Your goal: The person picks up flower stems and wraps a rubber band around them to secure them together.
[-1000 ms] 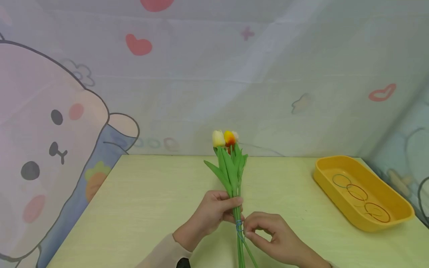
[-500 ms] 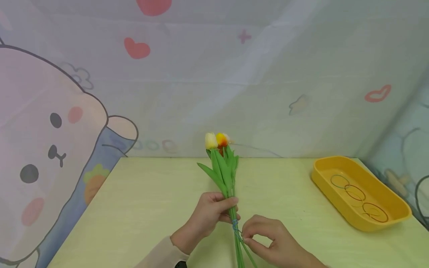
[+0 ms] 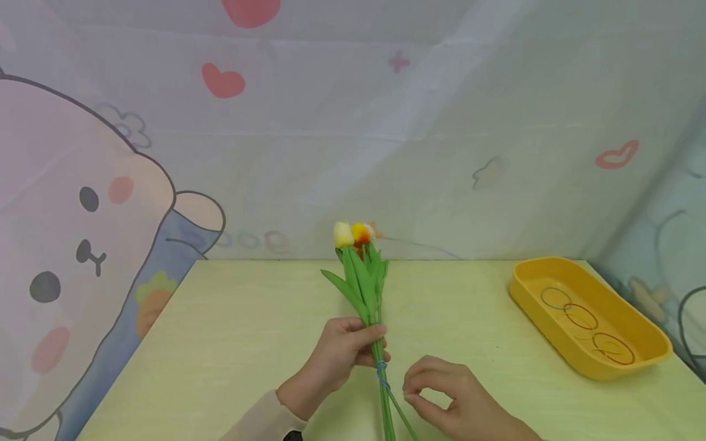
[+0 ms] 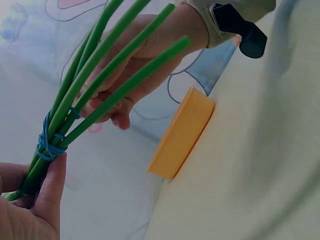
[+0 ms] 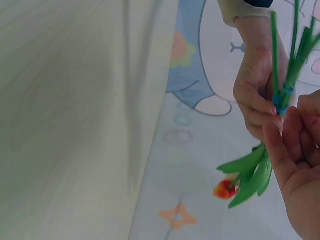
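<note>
A bunch of artificial tulips (image 3: 361, 282), with cream, yellow-orange and pale pink heads, stands upright above the table. My left hand (image 3: 333, 358) grips the green stems, its thumb across the front. Just below that hand, a blue rubber band (image 3: 381, 365) is wound around the stems; in the left wrist view the band (image 4: 47, 145) shows several turns, with a part of it around one stem higher up. My right hand (image 3: 458, 398) is beside the stems, apart from the band, thumb and forefinger loosely curved with nothing seen between them.
A yellow tray (image 3: 537, 315) stands at the right of the pale table (image 3: 231, 331), with several coloured rubber bands (image 3: 580, 316) lying in it. Behind the table hangs a cartoon-printed cloth (image 3: 331, 122).
My right hand was pulling at the blue rubber band; it has let go and drawn slightly away to the right. The left hand and tulips shifted a little left in view.
</note>
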`<state>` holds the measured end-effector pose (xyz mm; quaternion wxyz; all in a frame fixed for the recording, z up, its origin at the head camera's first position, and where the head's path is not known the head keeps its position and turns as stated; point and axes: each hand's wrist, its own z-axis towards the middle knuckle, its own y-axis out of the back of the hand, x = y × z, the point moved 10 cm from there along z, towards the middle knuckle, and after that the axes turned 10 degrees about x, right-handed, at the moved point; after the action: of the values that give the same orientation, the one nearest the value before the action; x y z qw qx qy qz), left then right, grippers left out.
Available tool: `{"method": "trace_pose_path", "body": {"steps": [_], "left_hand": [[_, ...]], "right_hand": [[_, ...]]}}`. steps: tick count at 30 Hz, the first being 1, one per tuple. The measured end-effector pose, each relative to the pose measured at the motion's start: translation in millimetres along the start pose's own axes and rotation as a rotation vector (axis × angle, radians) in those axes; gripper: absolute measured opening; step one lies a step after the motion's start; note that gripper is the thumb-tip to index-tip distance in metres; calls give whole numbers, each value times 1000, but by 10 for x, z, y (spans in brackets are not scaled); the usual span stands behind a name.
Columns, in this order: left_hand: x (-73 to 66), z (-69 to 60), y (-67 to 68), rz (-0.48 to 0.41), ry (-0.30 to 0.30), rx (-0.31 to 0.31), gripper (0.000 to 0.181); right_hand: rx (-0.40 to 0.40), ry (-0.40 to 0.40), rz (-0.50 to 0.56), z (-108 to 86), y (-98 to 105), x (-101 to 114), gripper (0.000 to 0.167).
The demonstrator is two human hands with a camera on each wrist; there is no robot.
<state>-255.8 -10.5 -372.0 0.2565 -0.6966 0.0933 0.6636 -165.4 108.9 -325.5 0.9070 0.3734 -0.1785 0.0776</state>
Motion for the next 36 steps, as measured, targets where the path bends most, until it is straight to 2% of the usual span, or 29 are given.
{"method": "trace_pose_path", "body": {"steps": [5, 8, 12, 19, 24, 29, 32, 36], "left_hand": [[40, -32, 78, 60, 19, -37, 23], [89, -45, 130, 105, 36, -46, 25], [160, -56, 211, 149, 54, -49, 27], [285, -54, 317, 161, 85, -31, 27], [366, -42, 371, 159, 103, -13, 28], [441, -15, 437, 161, 113, -15, 31], [488, 4, 479, 159, 114, -20, 32], [557, 32, 519, 156, 122, -20, 33]], "right_hand": [[-50, -84, -33, -132, 205, -92, 33], [-72, -169, -76, -215, 371, -139, 39], [-80, -308, -173, -332, 605, -198, 40], [-121, -428, -377, -593, 1005, -272, 42], [-184, -521, -502, -869, 1318, -370, 29], [-249, -694, -535, -1195, 1582, -515, 6], [-280, -783, -535, -1383, 1699, -599, 7], [-314, -858, -539, -1605, 1820, -687, 12]]}}
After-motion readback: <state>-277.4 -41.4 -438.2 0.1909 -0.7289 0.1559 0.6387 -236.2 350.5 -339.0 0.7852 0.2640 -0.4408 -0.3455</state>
